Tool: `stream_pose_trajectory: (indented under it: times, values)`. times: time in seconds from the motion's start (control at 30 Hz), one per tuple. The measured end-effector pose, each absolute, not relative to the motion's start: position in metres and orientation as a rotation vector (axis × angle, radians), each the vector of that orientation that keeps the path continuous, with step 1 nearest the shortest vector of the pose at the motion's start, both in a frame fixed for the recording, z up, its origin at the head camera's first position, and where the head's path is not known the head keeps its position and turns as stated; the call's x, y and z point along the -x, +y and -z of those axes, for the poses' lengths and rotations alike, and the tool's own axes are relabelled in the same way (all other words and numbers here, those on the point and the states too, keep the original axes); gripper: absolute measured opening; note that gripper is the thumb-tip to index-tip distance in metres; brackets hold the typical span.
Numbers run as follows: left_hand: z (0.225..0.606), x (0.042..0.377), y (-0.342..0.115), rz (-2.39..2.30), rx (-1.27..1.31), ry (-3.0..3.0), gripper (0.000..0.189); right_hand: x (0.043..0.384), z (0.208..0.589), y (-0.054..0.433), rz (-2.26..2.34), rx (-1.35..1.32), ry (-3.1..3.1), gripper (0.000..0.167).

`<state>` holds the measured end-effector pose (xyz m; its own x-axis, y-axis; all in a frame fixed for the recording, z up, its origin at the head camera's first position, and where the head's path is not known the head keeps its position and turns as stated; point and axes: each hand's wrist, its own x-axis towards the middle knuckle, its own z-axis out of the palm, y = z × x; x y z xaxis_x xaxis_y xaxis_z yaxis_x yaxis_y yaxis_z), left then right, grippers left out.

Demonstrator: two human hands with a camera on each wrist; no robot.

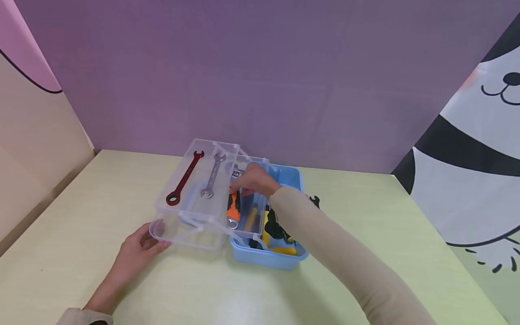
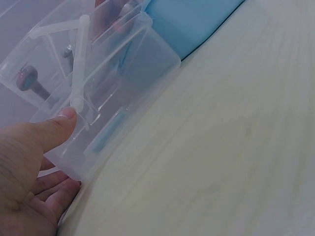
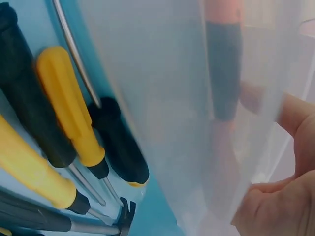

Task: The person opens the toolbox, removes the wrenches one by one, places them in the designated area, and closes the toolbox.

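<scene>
A blue toolbox (image 1: 266, 260) stands with its clear stacked trays (image 1: 191, 244) swung out to the left. My left hand (image 1: 140, 248) grips the lower tray's near left corner, thumb on top and fingers beneath. In the upper tray lie a dark red wrench (image 1: 185, 178) and a silver wrench (image 1: 213, 176). My right hand (image 1: 257, 179) reaches into the tray over the box and pinches an adjustable wrench (image 1: 233, 210) with an orange and black handle. Through the tray wall in the right wrist view, my fingers (image 3: 290, 113) show beside that handle.
Yellow-handled screwdrivers (image 3: 66, 105), black-handled screwdrivers (image 3: 118, 142) and a tool with a forked metal head (image 3: 126, 216) lie in the box. Another dark forked end (image 1: 315, 201) juts out past its right side. The pale table (image 1: 183, 289) meets a purple backdrop behind.
</scene>
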<state>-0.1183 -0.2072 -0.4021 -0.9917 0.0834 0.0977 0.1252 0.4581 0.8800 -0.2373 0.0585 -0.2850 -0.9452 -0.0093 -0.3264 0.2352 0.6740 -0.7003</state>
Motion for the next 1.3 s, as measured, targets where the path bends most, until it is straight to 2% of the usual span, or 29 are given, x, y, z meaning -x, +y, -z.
stream_pose_trajectory:
  times: [0.1,0.3,0.4,0.7,0.97,1.17,1.3]
  values:
    - [0.402,0.118,-0.206,1.606,0.200,-2.643,0.060,0.238,0.282,0.062,1.070,-0.184,2.622,0.038]
    - [0.403,0.119,-0.207,1.595,0.176,-2.663,0.061,0.239,0.280,0.070,0.970,-0.213,2.650,0.020]
    - [0.403,0.120,-0.208,1.598,0.171,-2.670,0.062,0.241,0.280,0.070,0.973,-0.207,2.647,0.018]
    - [0.404,0.119,-0.208,1.587,0.183,-2.653,0.059,0.242,0.284,0.067,0.945,-0.178,2.697,0.027]
    - [0.403,0.119,-0.204,1.600,0.184,-2.650,0.060,0.240,0.281,0.068,0.979,-0.197,2.667,0.026]
    - [0.401,0.120,-0.206,1.599,0.179,-2.647,0.061,0.239,0.282,0.070,1.123,-0.223,2.583,0.042]
    - [0.403,0.120,-0.207,1.598,0.174,-2.656,0.061,0.242,0.286,0.069,1.181,-0.189,2.541,0.033]
